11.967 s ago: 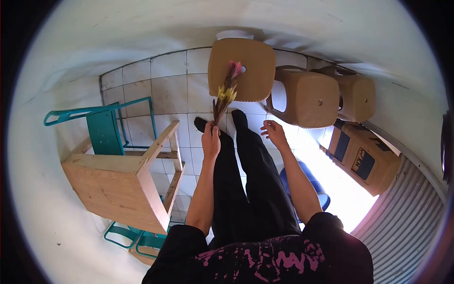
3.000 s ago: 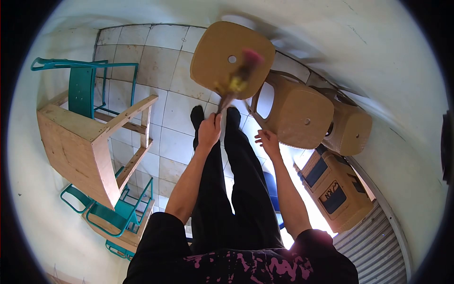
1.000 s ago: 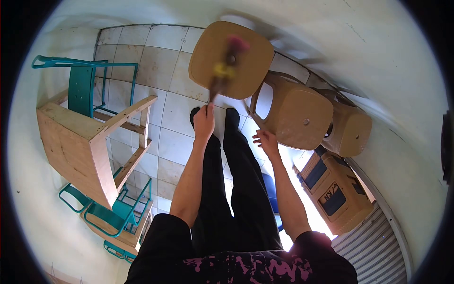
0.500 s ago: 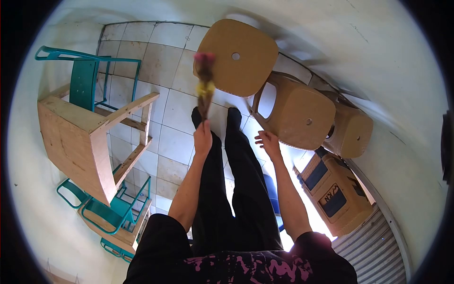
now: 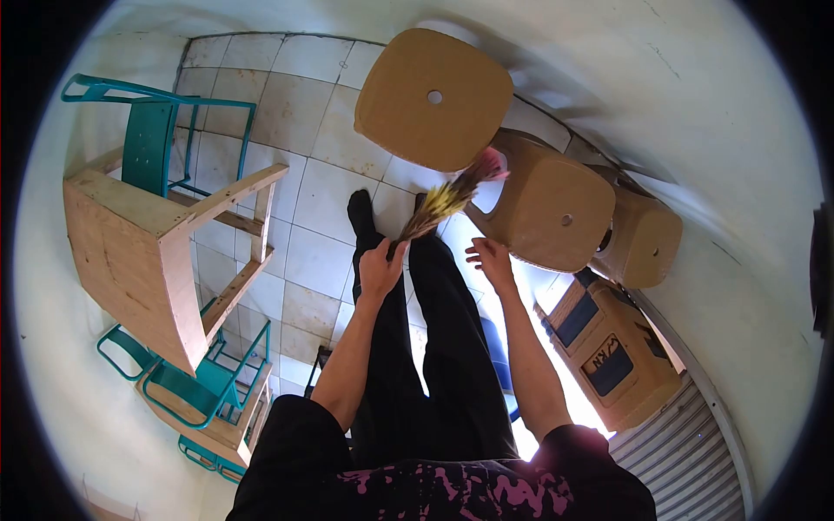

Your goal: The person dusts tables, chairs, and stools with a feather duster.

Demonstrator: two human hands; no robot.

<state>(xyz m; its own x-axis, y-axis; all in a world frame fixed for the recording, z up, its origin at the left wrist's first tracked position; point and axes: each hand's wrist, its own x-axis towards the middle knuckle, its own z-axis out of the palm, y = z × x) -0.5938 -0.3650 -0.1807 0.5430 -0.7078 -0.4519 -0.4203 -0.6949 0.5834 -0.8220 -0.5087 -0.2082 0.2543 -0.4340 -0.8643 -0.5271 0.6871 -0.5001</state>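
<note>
a pale tiled floor (image 5: 313,174) runs up to white walls, with a corrugated metal shutter (image 5: 695,451) at the lower right. the left hand (image 5: 380,269) is clenched round the stem end of a small feather duster (image 5: 443,201), whose yellow and pink tip slants up and to the right of that grip, over the near edge of a tipped-over tan stool (image 5: 547,208). the right hand (image 5: 491,262) hangs just right of the grip, fingers loosely spread, grasping nothing. beyond the grip stands an upright tan stool (image 5: 434,100) with a hole in its seat. well to the left of the grip a wooden chair (image 5: 148,252) lies overturned against teal metal chairs (image 5: 165,148). to the far right sits a cardboard box (image 5: 608,356).
</note>
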